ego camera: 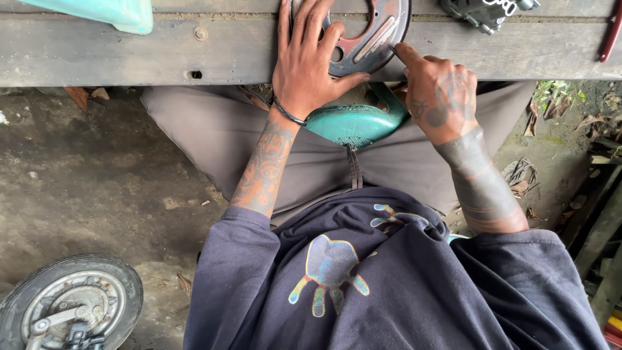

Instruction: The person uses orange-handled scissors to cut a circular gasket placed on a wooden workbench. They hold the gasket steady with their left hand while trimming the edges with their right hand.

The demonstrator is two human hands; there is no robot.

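Backing plate [363, 39] at twelve o'clock: my left hand [308, 61] lies splayed flat, pinning it; my right hand [440, 94], curled, fingertip probes its rim.

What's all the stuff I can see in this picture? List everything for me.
Round metal plate: one, rusty grey, on the bench under both hands.
Wooden bench: one, grey, across the top.
Teal panel: one, on the lap below the bench.
Teal part: one, top left on the bench.
Metal part: one, grey, top right on the bench.
Wheel: one, black tyre, on the ground bottom left.
Dry leaves: several, brown, on the ground.
Left hand: flat on the plate.
Right hand: pressing something thin at the plate's edge.
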